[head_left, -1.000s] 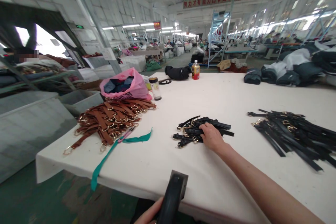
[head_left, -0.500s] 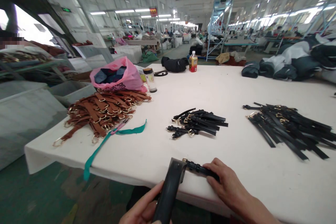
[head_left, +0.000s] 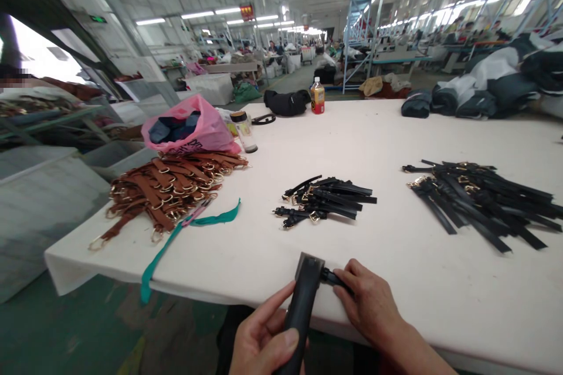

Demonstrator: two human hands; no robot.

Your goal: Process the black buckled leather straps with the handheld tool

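My left hand (head_left: pixel 268 331) is wrapped round a long black tool (head_left: pixel 302 310) with a flat, squarish head, held over the table's front edge. I cannot make out the tool's exact kind. In my right hand (head_left: pixel 372 299) a narrow black strap (head_left: pixel 331 276) is pinched between thumb and fingers. The strap's far end meets the side of the tool's head, which hides its tip. Beyond my hands lies a small pile of black buckle straps (head_left: pixel 338 198) with gold buckles. A larger pile of similar black straps (head_left: pixel 484 202) is at the right.
Brown straps with gold rings (head_left: pixel 165 187) are heaped on the left of the white table (head_left: pixel 246 258), beside a teal ribbon (head_left: pixel 162 263). Behind them stand a pink bag (head_left: pixel 206 129), a jar (head_left: pixel 246 133) and a drink bottle (head_left: pixel 317 96). Dark bundles (head_left: pixel 475 94) lie at the back right.
The tool in my left hand has moved up and to the right and is more upright. The strap's buckle end, visible before, is now hidden by the tool's head. The view has shifted slightly.
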